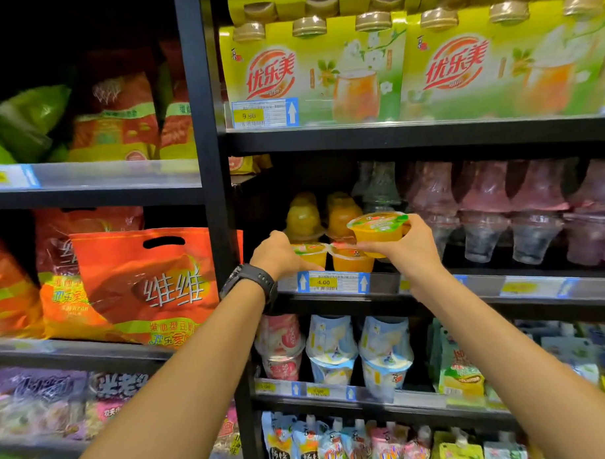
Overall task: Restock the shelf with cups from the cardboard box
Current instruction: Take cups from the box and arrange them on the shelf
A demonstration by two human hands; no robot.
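Two bare forearms reached up from the bottom of the view toward a shop display. At far left, on a neighbouring rack, stood a large orange bag (141, 279) with a cut-out handle. A black post (217, 198) divided that rack from the middle one.

Just right of the post, the left hand (278, 256), with a dark watch (251, 282) on its wrist, rested against the front left cup of a small group of stacked cups (340, 217) on the shelf (481, 285). Its knuckles faced the camera and hid most of the fingers, so it could not be told whether it gripped that cup or only touched it. The group was orange and yellow, two across, with upper cups set upside down on lower ones. Below them a blue-edged price tag (334, 282) reading 4.00 was fixed to the shelf's front edge.

The right hand (408, 249) held an orange cup (378, 228) with a green and white lid, thumb beneath and fingers round its far side. That cup hung just above and to the right of the front right stacked cup, lid tilted toward the camera.

Farther right on the same shelf stood rows of pinkish cups (534, 221). On the level above sat yellow-green packs (316, 74).
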